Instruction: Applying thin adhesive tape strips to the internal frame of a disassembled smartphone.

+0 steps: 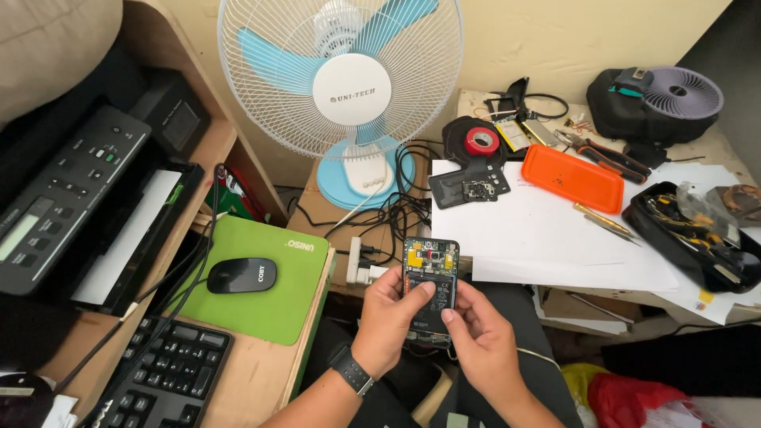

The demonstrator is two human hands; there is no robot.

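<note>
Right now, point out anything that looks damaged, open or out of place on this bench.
The smartphone held in the left hand and right hand has no back cover, so its circuit board and battery are bare. A dark detached phone panel lies apart on the white paper sheet.

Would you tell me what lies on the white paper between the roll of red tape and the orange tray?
In the head view, nothing rests on the white paper between the red tape and orange tray.
</note>
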